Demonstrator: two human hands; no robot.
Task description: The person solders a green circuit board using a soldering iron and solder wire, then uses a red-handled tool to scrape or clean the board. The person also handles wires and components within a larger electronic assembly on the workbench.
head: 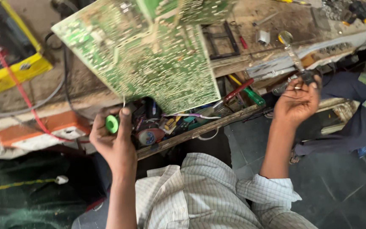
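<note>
Our left hand [114,138] holds a green plastic spool [112,124] in a closed grip below the large green circuit board [147,55]; our right hand [297,101] clasps a dark-handled tool [295,59] (its tip over the cluttered wooden desk [276,25]).

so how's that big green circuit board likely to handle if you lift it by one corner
The circuit board looks like a thin flat sheet, so probably stiff and light for its size, perhaps flexing slightly. Its face is dense with fine solder points, so likely fragile and scratchy to grip. It already stands tilted over the cluttered drawer, so it may slide or tip if nudged.
</note>
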